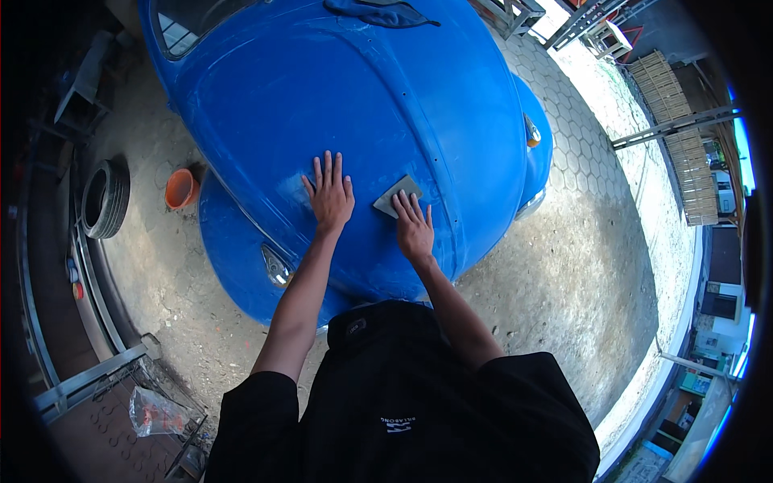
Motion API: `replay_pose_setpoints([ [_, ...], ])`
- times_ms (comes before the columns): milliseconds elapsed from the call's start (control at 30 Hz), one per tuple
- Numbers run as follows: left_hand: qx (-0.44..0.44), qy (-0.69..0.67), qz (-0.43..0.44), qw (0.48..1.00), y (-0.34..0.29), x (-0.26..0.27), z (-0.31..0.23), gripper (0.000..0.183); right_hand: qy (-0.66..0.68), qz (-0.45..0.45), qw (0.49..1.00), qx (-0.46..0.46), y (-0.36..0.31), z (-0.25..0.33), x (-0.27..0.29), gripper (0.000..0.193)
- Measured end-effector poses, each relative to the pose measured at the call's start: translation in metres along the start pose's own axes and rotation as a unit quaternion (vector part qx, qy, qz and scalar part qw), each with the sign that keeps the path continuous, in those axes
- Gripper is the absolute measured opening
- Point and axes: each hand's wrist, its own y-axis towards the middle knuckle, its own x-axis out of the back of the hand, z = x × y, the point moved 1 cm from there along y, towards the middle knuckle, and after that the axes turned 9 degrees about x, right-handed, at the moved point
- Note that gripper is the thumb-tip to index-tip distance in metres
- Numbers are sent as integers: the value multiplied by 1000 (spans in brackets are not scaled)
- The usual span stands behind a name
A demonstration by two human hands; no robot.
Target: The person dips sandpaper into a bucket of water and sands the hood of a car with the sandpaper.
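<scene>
The blue hood (322, 105) of a rounded car fills the space in front of me. My left hand (330, 193) lies flat on the paint with its fingers spread, holding nothing. Beside its thumb is a pale, scuffed patch (296, 190). To the right, my right hand (414, 229) presses a grey piece of sandpaper (394, 196) against the hood under its fingers. Faint whitish marks show around the sandpaper, near the raised strip that runs down the hood. Part of the sheet is hidden by the fingers.
A dark blue cloth (382, 11) lies higher up on the car. On the left floor are an orange bucket (182, 190) and a tire (105, 199). A headlight (276, 266) sits in the near left fender. Clear plastic (157, 413) lies at lower left.
</scene>
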Motion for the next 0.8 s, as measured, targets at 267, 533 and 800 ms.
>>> replay_pose_setpoints([
  [267,35,87,-80,992,-7,-13,-7,51,28,41,999,2,-29,5,-19,56],
  [533,53,65,-64,994,-11,-11,-3,51,60,13,998,30,-6,-8,-18,51],
  [800,54,60,-71,994,-13,-11,-4,51,46,10,999,-8,-17,-4,-35,56],
])
